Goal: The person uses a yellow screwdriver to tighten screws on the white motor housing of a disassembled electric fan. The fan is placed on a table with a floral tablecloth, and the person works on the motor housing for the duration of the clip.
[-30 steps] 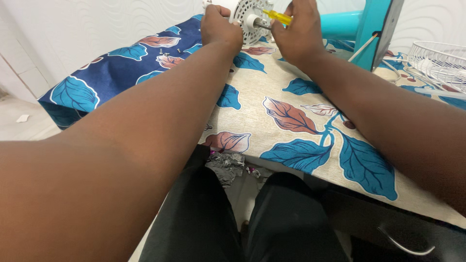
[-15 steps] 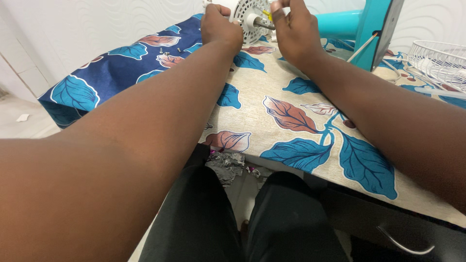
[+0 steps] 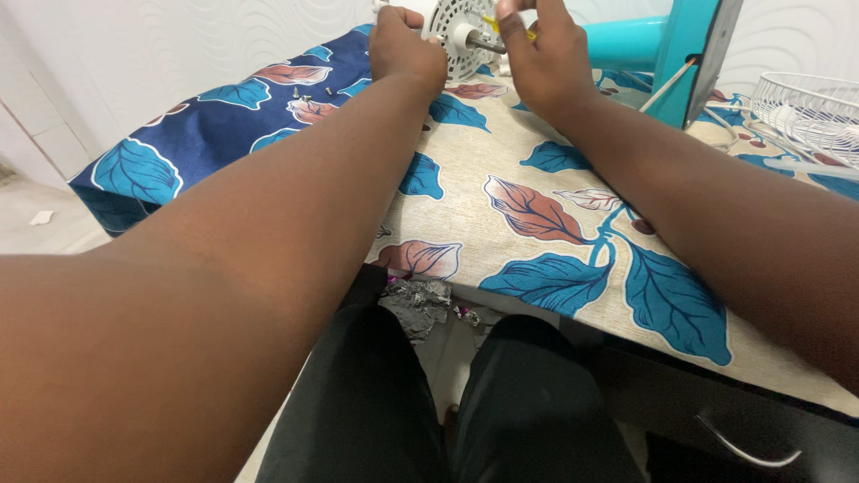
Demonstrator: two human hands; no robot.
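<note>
Nearest to me, my two forearms run out over the leaf-patterned tablecloth (image 3: 537,215), which hangs over the near table edge above my lap. That loose cloth is my first worry: I judge that a drag of either forearm could pull it and shift everything standing on it.

Further out on the left lie a few small screws (image 3: 309,93), loose on the blue part of the cloth, near my left hand but apart from it. A tug or a sweep of the arm could, I think, roll them off the left edge and onto the floor.

At the far edge, my left hand (image 3: 404,45) is curled around the side of the white fan motor housing (image 3: 456,34), steadying it. My right hand (image 3: 537,54) is closed in a pinch on a yellow-handled screwdriver (image 3: 501,25), just beside the metal shaft (image 3: 483,43). If the left grip slackens, I judge the tool could slip off and jab the knuckles.

The housing is round, white plastic, its face slotted with vents, the dark shaft pointing right. It is cut off by the top of the view. Beyond stand a turquoise fan stand (image 3: 680,45) and, far right, a white wire grille (image 3: 805,107).
</note>
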